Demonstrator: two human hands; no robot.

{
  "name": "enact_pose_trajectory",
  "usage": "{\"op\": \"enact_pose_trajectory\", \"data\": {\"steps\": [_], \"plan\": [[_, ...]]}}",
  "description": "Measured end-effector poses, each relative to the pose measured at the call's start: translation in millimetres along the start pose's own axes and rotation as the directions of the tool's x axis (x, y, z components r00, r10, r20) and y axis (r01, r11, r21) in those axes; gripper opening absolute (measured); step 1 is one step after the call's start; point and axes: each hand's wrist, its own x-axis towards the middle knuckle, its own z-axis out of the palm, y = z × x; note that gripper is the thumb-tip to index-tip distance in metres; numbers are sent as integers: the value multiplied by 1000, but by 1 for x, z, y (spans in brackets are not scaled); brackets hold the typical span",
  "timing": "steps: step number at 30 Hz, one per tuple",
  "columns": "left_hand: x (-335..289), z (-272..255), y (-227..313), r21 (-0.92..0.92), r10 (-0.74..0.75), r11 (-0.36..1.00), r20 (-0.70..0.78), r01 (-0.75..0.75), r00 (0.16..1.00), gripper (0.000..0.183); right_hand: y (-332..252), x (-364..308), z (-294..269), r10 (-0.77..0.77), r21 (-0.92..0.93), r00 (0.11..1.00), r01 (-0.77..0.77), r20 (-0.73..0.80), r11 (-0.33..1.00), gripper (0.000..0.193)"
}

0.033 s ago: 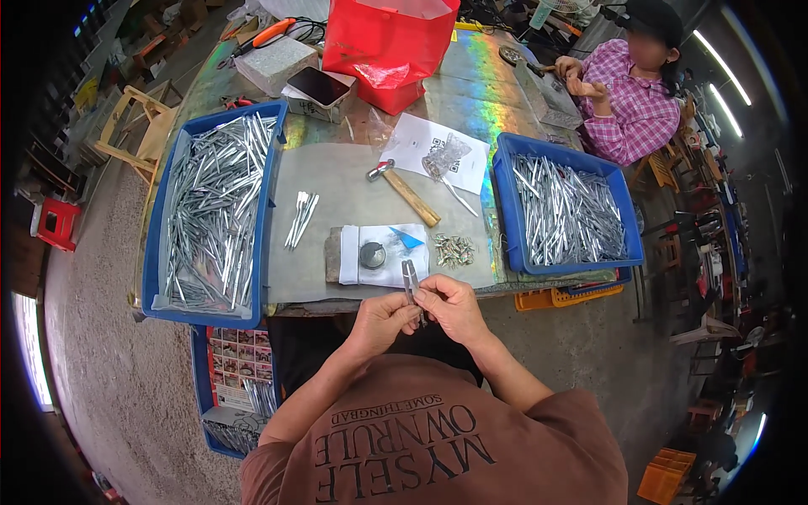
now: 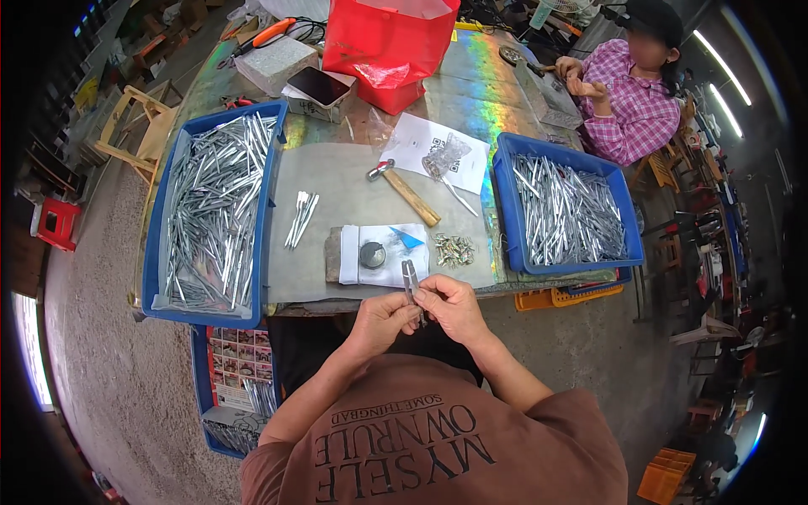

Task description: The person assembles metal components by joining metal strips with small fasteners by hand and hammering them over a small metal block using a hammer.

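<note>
My left hand (image 2: 383,323) and my right hand (image 2: 453,310) meet at the table's near edge, pinching slim silver metal strips (image 2: 410,279) that stand up between their fingertips. The strips' lower ends are hidden by my fingers. Just beyond lies a white pad (image 2: 390,271) on a block, bearing a round dark metal piece (image 2: 372,255) and a blue triangular scrap (image 2: 407,240). A pile of small metal parts (image 2: 454,250) is right of the pad. Farther back rests a hammer (image 2: 411,198) with a wooden handle. Several silver strips (image 2: 301,220) lie together to the left.
Blue trays of silver strips stand at left (image 2: 153,244) and right (image 2: 562,268). A red bag (image 2: 383,55), a phone (image 2: 318,87) and a stone block (image 2: 276,66) sit at the back. Across the right corner, a person in a checked shirt (image 2: 633,126) handles something small.
</note>
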Motion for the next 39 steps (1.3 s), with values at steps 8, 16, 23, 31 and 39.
{"op": "enact_pose_trajectory", "data": {"steps": [8,16,23,31,39], "plan": [[2,-4,-1,24,14,1000,-15,-14,1000,13,-1,5,0,37,-14,999,-36,28,999,13],[11,-14,6,9,-18,1000,4,18,1000,14,-14,20,5,64,111,995,-73,82,991,11],[16,-19,8,-15,-30,999,-22,29,999,14,-11,28,11,89,194,994,-99,60,976,12],[17,-22,13,-5,-29,1000,-45,29,999,14,-8,35,14,107,196,993,-113,41,974,13],[18,-24,14,26,-36,999,-51,37,998,16,-5,39,15,75,145,997,-78,26,986,13]]}}
